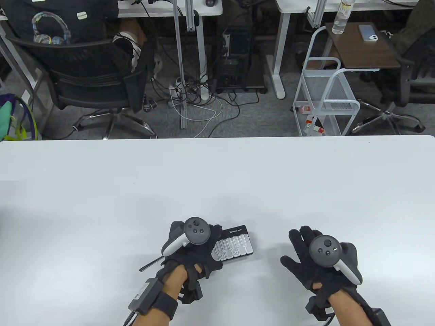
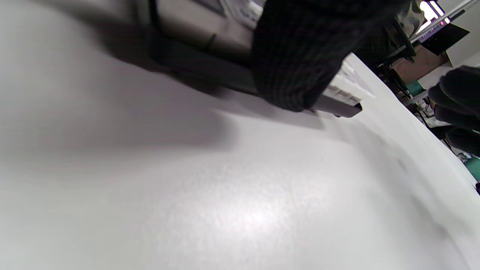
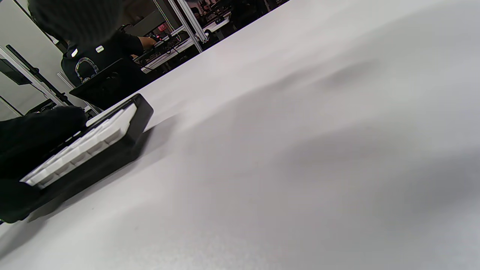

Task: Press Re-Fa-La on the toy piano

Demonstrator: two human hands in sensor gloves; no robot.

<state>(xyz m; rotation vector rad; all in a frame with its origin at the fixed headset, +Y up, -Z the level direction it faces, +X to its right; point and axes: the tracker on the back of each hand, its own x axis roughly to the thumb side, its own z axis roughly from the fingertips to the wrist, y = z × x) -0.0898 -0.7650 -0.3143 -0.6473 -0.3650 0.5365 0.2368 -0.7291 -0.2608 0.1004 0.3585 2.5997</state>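
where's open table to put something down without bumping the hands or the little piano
Free: the whole far half of the table beyond both hands, plus the near-left stretch left of the left hand. A smaller bare gap lies between the toy piano and the right hand. Crowded: the near centre, where the left hand lies over the piano's keys.

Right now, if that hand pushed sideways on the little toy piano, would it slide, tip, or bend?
Probably slide: the toy piano is small and lies flat on the smooth white table, so it looks light and easy to skid. Tipping seems unlikely, since the right wrist view shows a low, flat black case. It looks like rigid plastic, so it should not flex. The left hand resting on it may steady it.
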